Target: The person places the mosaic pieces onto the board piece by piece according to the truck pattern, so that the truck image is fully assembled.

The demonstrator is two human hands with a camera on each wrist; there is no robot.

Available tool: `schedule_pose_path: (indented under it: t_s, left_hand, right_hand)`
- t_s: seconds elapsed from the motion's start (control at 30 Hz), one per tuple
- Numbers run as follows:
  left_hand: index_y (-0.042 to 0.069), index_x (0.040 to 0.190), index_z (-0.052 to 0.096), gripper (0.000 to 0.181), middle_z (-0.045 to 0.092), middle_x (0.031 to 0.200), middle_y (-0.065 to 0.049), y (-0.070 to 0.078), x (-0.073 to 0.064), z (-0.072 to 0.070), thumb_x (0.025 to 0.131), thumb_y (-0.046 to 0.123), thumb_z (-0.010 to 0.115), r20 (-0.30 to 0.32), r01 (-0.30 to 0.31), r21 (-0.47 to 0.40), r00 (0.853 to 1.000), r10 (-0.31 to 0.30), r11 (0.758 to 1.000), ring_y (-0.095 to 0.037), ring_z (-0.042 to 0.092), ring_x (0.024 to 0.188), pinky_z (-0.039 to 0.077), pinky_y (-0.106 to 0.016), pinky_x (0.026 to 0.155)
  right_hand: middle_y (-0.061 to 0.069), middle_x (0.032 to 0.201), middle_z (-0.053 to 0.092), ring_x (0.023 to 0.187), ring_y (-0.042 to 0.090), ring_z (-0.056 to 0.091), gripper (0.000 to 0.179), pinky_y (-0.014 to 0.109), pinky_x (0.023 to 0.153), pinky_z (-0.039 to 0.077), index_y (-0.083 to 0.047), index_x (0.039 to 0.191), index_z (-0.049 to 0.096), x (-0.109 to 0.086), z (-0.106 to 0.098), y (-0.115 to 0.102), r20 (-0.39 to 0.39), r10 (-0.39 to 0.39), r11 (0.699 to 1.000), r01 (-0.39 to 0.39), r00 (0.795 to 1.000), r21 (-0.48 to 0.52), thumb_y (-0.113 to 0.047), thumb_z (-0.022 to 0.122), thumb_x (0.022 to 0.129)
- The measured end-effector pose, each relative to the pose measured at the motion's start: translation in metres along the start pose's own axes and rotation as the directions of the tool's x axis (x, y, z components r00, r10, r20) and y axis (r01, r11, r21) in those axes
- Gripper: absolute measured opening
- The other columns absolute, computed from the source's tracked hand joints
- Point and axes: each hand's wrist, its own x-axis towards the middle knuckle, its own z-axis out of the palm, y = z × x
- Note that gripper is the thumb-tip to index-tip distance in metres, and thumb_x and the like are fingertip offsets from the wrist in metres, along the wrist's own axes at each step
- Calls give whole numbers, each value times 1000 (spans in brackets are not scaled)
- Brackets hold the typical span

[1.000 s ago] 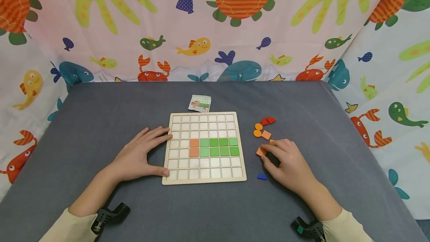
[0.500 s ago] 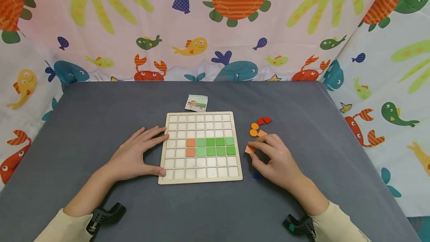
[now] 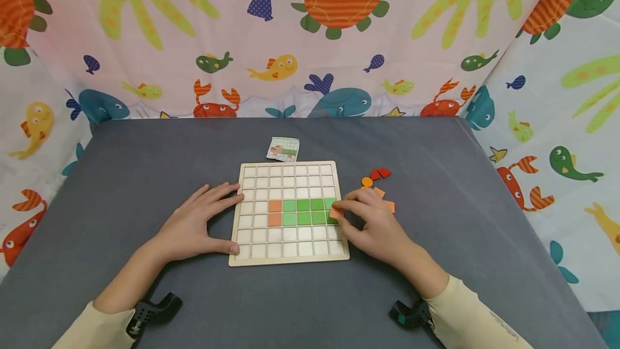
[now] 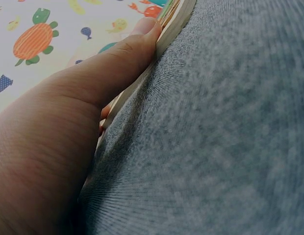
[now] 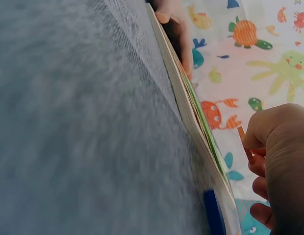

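A wooden grid board [image 3: 289, 263] lies on the table, with two orange squares [image 3: 274, 213] and several green squares [image 3: 303, 211] in its middle rows. At its left edge rests my left hand [image 3: 191, 228], thumb and fingers spread, fingertips on the rim; the left wrist view shows the thumb [image 4: 120, 56] along the board's side. My right hand [image 3: 375, 228] pinches an orange square tile [image 3: 335, 213] between thumb and forefinger, above the board's right side. In the right wrist view this tile [image 5: 245, 145] is seen edge-on, raised over the board.
Right of the board lie red pieces [image 3: 380, 173], an orange round piece [image 3: 367, 182] and orange squares [image 3: 389, 207], partly behind the right hand. A blue piece [image 5: 214, 211] shows in the right wrist view. A picture card [image 3: 283, 149] lies behind the board.
My right hand has picked up an orange square tile from the loose pieces and carried it left, over the board's right edge. The left hand stays at the board.
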Motion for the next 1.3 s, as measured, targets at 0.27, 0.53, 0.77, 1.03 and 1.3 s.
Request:
schedule_pose_path:
  t_s: [0.27, 0.53, 0.77, 1.03, 1.3]
  left_hand:
    - [27, 169, 46, 118, 31, 179, 2, 2, -1, 0, 73, 86, 82, -8, -6, -6, 1000, 6, 1000, -27, 22, 167, 9, -50, 136]
    - [26, 169, 46, 119, 30, 179, 2, 2, -1, -1, 73, 87, 81, 5, 5, -6, 1000, -5, 1000, -28, 22, 167, 9, -51, 136]
    - [28, 170, 45, 119, 30, 179, 3, 4, -1, -3, 73, 87, 81, 6, 2, -8, 1000, -2, 1000, -27, 22, 167, 9, -52, 136]
    - [27, 170, 45, 119, 30, 179, 2, 6, 1, -2, 73, 85, 82, 8, 3, -19, 1000, -3, 1000, -27, 22, 167, 8, -52, 136]
    - [28, 169, 46, 118, 30, 179, 2, 4, -1, -1, 73, 86, 82, 1, 8, -18, 1000, -8, 1000, -27, 22, 167, 8, -51, 136]
  right_hand:
    - [1, 111, 69, 101, 19, 56, 25, 33, 80, 48, -8, 119, 84, 14, 16, -6, 34, -6, 1000, 6, 999, 15, -5, 81, 93]
    - [2, 109, 69, 103, 21, 57, 23, 39, 88, 51, -8, 118, 84, 30, 32, -13, 63, -19, 999, 17, 998, 29, -9, 82, 95]
    - [4, 108, 70, 103, 23, 61, 21, 41, 91, 53, -6, 115, 83, 42, 42, -15, 44, -81, 996, 80, 996, 34, -7, 83, 94]
    - [4, 107, 70, 101, 22, 61, 21, 39, 89, 53, -6, 115, 83, 51, 49, -15, 53, -102, 994, 100, 993, 37, -6, 81, 94]
    - [3, 114, 71, 108, 23, 61, 21, 37, 94, 53, -9, 120, 82, 65, 57, -17, 115, -42, 999, 39, 993, 25, -13, 77, 101]
